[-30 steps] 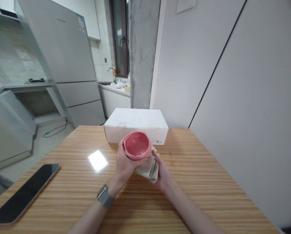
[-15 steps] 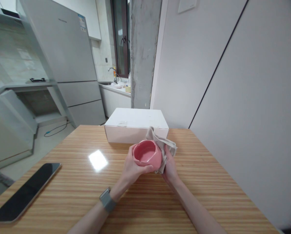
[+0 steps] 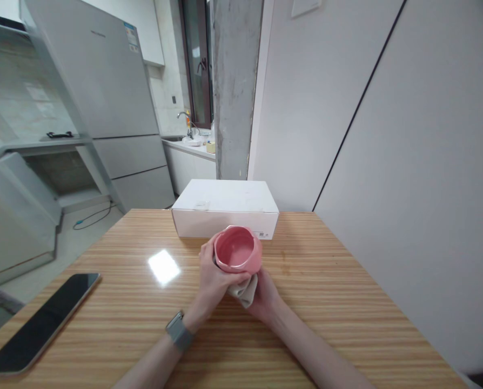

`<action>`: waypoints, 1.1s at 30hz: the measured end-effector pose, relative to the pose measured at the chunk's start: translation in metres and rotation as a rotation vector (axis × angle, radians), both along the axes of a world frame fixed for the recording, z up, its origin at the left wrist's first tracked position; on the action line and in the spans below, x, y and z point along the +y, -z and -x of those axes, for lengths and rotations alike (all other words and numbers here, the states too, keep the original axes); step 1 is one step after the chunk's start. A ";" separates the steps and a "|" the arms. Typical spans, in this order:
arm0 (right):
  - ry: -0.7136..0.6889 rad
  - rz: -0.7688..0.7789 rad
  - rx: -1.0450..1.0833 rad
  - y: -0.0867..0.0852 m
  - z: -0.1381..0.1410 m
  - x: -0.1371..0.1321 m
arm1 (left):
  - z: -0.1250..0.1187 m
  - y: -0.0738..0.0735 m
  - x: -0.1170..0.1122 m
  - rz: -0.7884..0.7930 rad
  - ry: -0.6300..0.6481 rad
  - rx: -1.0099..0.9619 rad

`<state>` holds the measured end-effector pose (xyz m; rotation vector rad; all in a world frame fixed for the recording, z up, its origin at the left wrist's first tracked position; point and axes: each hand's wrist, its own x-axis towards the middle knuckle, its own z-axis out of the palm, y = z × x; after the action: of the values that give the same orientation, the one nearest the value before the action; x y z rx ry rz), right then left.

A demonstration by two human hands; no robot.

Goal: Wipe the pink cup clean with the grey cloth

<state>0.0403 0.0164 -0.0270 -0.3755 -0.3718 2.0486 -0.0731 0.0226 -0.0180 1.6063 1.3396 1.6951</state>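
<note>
A pink bowl (image 3: 238, 250) is held above the wooden table (image 3: 330, 302), its opening tipped toward me. My left hand (image 3: 211, 278) wraps its fingers round the bowl's left side and bottom; a watch sits on that wrist. My right hand (image 3: 263, 296) is under the bowl, closed on a beige cloth (image 3: 243, 289) that is bunched against the bowl's underside. Most of the cloth is hidden between the bowl and my hands.
A white cardboard box (image 3: 225, 208) lies just behind the bowl at the table's far edge. A dark phone (image 3: 41, 323) rests at the table's left edge. A white wall runs along the right; a fridge (image 3: 104, 92) and kitchen counter stand beyond.
The cloth was under the bowl, swept up to its right side half a second ago, and is now back beneath it. The bowl has shifted slightly and tipped.
</note>
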 end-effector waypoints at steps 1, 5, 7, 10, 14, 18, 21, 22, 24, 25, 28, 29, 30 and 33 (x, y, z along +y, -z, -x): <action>-0.007 0.029 0.002 0.000 0.000 -0.001 | 0.001 -0.001 0.000 -0.011 -0.031 0.036; 0.013 0.130 -0.036 -0.006 -0.006 -0.002 | 0.004 -0.007 -0.001 -0.049 -0.092 0.108; 0.059 0.140 -0.049 -0.009 -0.010 -0.001 | 0.006 -0.008 0.001 -0.088 -0.122 0.172; 0.158 0.120 -0.062 -0.015 -0.017 0.003 | 0.008 -0.006 0.004 -0.149 -0.142 0.257; 0.231 0.100 -0.074 -0.026 -0.027 0.008 | 0.007 0.000 0.007 -0.195 -0.128 0.316; 0.366 0.081 -0.158 -0.028 -0.033 0.012 | 0.001 0.001 0.005 -0.249 -0.023 0.375; 0.544 0.009 -0.279 -0.021 -0.033 0.015 | -0.001 -0.002 0.001 -0.235 0.104 0.387; 0.568 -0.011 -0.313 -0.018 -0.032 0.015 | 0.000 -0.004 -0.001 -0.214 0.141 0.391; 0.541 -0.035 -0.352 -0.014 -0.032 0.016 | 0.003 -0.007 -0.002 -0.155 0.195 0.397; 0.506 -0.038 -0.357 -0.013 -0.032 0.016 | 0.005 -0.009 -0.003 -0.122 0.214 0.394; 0.382 -0.025 -0.346 -0.013 -0.035 0.016 | 0.012 -0.012 -0.001 -0.016 0.280 0.326; 0.335 -0.017 -0.336 -0.013 -0.036 0.016 | 0.013 -0.012 -0.001 0.022 0.306 0.285; 0.282 -0.009 -0.322 -0.014 -0.037 0.016 | 0.013 -0.011 0.000 0.060 0.332 0.232; 0.129 -0.023 -0.254 -0.014 -0.039 0.015 | 0.011 -0.008 0.002 0.149 0.424 0.016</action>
<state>0.0796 0.0312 -0.0127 -0.6330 -0.5110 1.8732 -0.0843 0.0249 -0.0097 1.6743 1.0132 1.3017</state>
